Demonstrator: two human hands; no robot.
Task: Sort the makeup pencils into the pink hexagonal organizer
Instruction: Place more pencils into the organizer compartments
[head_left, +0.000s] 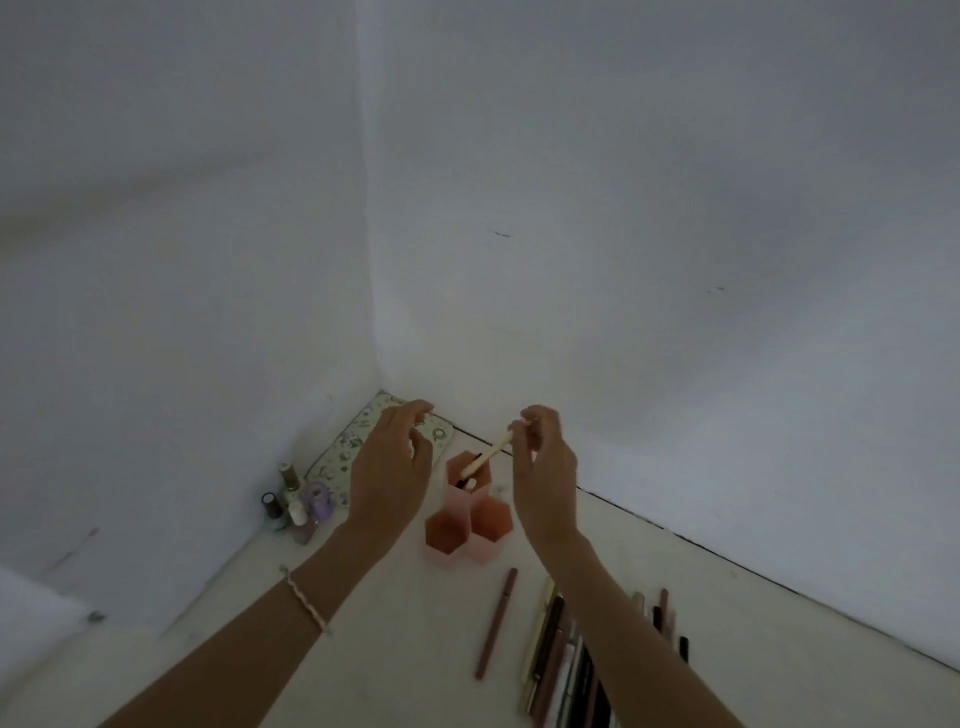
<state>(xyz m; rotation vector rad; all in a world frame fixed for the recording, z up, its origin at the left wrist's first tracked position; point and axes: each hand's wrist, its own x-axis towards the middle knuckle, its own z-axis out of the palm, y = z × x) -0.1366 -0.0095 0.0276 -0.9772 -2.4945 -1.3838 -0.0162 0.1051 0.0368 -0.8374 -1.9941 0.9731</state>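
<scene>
The right forearm crosses and partly hides a row of makeup pencils (558, 660) at the bottom of the frame — their near ends are cut off. Low centre, the pink hexagonal organizer (470, 512) stands on the white tabletop (395, 649) close to the wall corner, bare surface before it. The right hand (543, 462) pinches a cream pencil (485, 457) angled into the rear cell; the left hand (392, 462) hovers loosely spread, empty.
</scene>
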